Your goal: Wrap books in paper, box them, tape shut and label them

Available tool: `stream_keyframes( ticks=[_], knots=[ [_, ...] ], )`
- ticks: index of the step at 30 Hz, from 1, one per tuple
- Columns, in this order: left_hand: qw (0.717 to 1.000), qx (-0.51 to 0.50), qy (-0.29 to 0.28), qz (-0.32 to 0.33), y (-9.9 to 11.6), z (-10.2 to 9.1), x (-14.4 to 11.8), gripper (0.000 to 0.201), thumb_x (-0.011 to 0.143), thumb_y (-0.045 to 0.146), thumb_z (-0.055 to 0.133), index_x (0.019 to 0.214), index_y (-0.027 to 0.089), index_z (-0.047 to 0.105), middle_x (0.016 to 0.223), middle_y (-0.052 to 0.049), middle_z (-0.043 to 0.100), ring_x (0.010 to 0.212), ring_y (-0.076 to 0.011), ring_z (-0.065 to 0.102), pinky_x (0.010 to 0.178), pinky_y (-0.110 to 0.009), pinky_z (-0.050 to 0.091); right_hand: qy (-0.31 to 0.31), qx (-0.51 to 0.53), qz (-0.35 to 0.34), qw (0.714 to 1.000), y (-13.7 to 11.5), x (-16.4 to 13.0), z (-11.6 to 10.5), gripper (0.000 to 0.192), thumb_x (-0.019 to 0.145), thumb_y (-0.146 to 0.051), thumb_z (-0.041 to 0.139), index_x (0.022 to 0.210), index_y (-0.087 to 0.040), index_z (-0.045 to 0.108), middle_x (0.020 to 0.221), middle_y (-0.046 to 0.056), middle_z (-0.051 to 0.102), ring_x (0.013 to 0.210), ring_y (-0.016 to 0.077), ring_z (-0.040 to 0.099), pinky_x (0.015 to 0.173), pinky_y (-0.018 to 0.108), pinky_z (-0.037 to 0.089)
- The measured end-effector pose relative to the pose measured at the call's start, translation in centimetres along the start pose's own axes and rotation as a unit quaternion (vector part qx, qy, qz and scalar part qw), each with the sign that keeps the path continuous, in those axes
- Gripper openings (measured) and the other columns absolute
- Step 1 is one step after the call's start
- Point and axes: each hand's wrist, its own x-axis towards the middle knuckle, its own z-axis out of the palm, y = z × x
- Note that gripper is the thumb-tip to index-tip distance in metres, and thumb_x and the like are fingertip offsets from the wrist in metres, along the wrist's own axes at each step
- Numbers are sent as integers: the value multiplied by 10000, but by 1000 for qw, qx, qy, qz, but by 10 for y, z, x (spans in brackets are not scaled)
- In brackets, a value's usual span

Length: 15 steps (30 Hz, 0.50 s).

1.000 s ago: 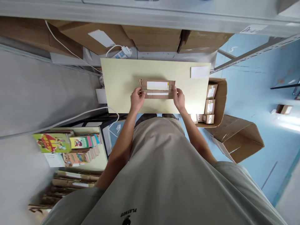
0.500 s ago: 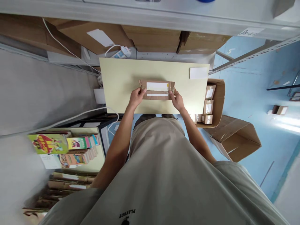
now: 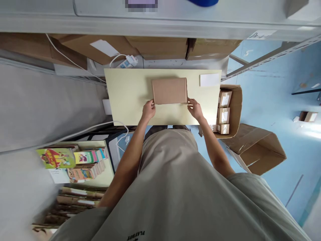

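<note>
Head view: cardboard box [image 3: 170,91], plain face up, long axis left-right along worktop [image 3: 127,93]; left hand [image 3: 148,110], right hand [image 3: 195,108] pinch near corners.

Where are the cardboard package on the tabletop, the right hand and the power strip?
Cardboard package [image 3: 170,91]: head view, middle of its plain upper side.
Right hand [image 3: 196,109]: head view, back of the hand.
Power strip [image 3: 124,64]: head view, socket side.
</note>
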Motion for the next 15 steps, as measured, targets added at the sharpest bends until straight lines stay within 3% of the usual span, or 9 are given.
stream_keyframes(
  ticks=[4,6,10,15],
  knots=[
    [993,11,110,29,6,0,-5,524,889,136,652,1401,202,739,1457,-204,724,1427,-348,702,1316,-586,521,92,-72,3,993,17,21,-38,507,1060,-411,647,1506,-192,745,1569,219,706,1451,387,693,1328,639,521],
    [989,18,132,57,19,1,-6,504,946,183,664,1447,219,715,1541,-211,682,1546,-368,615,1389,-610,437,151,-112,13,982,26,40,-62,491,1104,-479,632,1479,-178,736,1587,248,687,1499,405,656,1352,666,480],
    [984,27,134,117,58,14,-5,418,1037,279,666,1451,263,712,1539,-169,699,1582,-365,576,1430,-596,394,228,-182,48,955,47,87,-95,599,1126,-616,630,1490,-142,678,1660,312,586,1583,448,558,1340,726,445],
    [986,34,102,128,96,36,-3,378,1054,342,679,1422,269,729,1490,-148,737,1532,-367,619,1407,-594,432,303,-224,104,920,78,132,-101,721,1093,-732,658,1438,-99,663,1563,363,561,1530,490,560,1280,746,469]
  ],
)
